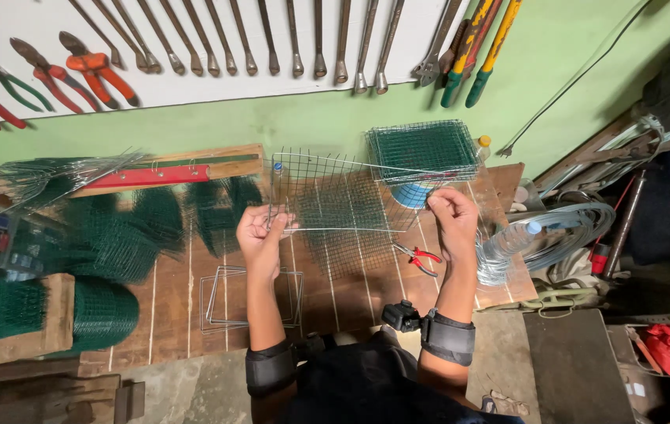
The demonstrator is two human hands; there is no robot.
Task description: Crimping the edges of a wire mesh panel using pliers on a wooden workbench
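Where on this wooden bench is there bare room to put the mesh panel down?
Barest: the front planks of the bench between the green mesh roll and the wire frames. Crowded: under the mesh panel, by the red pliers and the wire coil.

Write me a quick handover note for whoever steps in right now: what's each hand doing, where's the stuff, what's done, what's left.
Left hand: grip shut on the wire mesh panel, left edge.
Right hand: grip shut on its right edge, panel held above the wooden bench.
Nearby: red-handled pliers, bent wire frames, stack of mesh pieces, wire coil.
Done: stacked pieces look finished.
Left: this panel appears unfinished.
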